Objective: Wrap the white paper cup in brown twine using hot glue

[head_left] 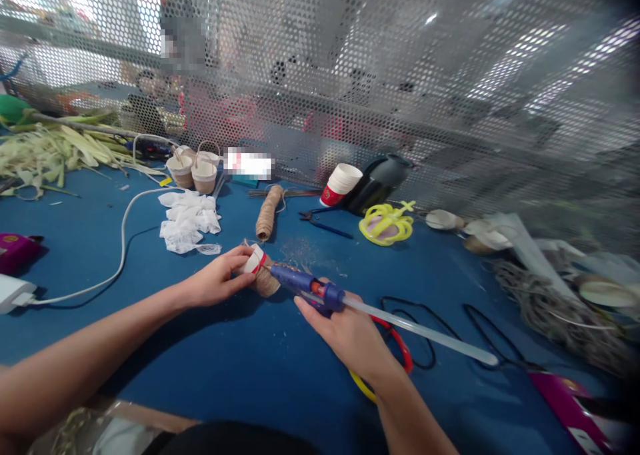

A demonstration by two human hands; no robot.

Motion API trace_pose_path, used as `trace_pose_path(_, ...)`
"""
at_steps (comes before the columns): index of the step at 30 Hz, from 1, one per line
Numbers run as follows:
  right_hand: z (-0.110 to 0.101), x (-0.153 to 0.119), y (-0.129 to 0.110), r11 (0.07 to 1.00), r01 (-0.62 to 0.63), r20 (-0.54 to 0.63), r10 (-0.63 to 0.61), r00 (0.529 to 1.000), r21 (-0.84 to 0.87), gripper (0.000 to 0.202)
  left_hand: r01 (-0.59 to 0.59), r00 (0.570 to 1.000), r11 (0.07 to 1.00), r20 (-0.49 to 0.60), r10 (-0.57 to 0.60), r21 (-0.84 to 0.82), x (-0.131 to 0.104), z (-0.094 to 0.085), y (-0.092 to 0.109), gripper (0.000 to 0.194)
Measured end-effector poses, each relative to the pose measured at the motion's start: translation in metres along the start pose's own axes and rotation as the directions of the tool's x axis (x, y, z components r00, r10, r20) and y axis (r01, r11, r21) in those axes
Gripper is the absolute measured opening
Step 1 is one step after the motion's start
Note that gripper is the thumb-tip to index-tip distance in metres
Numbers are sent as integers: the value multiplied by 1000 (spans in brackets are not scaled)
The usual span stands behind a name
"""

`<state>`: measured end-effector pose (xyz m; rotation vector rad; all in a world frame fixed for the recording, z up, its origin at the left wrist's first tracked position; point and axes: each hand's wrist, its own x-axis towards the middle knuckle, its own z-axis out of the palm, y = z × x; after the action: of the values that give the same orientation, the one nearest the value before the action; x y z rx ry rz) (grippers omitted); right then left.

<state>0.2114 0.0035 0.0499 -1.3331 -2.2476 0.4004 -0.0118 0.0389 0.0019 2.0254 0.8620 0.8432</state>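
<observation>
At far left on the desk (150, 348) lies one purple block (17, 252), its yellow mark too blurred to read, with a heap of husks (55, 152) behind it. One white plug (15, 292) sits in front. Further right come a pile of lace (189, 220) and at least three baskets (204, 176). The left hand (220, 280) has its grip closed around one cup (256, 260), fingers above and thumb below; the cup lies tilted near the desk's middle, red-banded, its lower part wound with twine. One spool (269, 212) lies just behind. The right hand (355, 332) has its grip wrapped round the handle of one blue glue gun (300, 283), nozzle at the cup; whether they touch, I cannot tell. One glue stick (425, 330) juts from its rear. Beyond stand one stack of cups (341, 183), its print illegible, one pair of pliers (325, 224) and one yellow crown (387, 225).
</observation>
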Motion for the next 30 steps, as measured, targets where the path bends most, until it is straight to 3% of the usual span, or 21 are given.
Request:
trace_pose_path(16, 8, -9, 3, 994, -99, 32, 98, 995, 46, 15, -27, 1000, 1000, 14, 26, 11, 0, -1, 0, 18)
trace_pose_path(30, 5, -5, 3, 995, -89, 63, 86, 994, 40, 20, -41, 999, 999, 31, 41, -12, 0, -3, 2, 17)
